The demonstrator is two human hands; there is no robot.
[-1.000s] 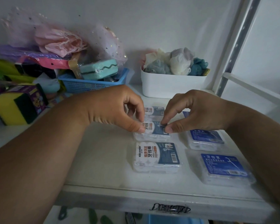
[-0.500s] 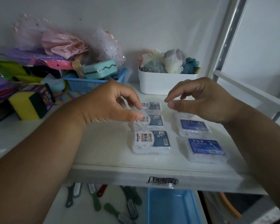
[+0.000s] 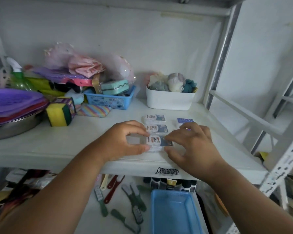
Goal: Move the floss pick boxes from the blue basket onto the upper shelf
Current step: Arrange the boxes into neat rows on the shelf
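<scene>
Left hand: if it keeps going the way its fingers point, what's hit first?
The left hand points right, fingertips already at the nearest floss box. Beyond that box are the right hand's fingers, though depth is hard to judge.

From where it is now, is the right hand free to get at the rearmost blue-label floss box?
Probably yes. The right hand rests at the front box, and the rear blue-label box lies just beyond its knuckles on open shelf, uncovered.
</scene>
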